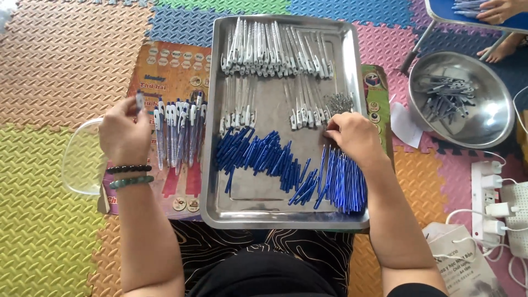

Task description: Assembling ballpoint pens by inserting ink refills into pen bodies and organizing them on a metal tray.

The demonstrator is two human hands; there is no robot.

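Note:
My left hand (124,131) is closed around a white and blue pen part (139,100), held upright beside a row of assembled blue and white pens (179,129) lying on a printed board. My right hand (352,136) rests fingers-down in a steel tray (258,206), its fingertips at a small heap of metal springs (340,102); what it pinches is hidden. The tray holds white pen barrels (275,52) at the far end, more white parts (237,107) in the middle, blue pen pieces (258,157) and thin blue refills (344,181) near me.
A steel bowl (484,129) with grey-blue pen parts sits at the right. Another person's hand (498,10) and foot show at the top right by a blue stool. A power strip (487,198) with white chargers lies at the right, a clear plastic container (82,159) at the left. Foam floor mats surround everything.

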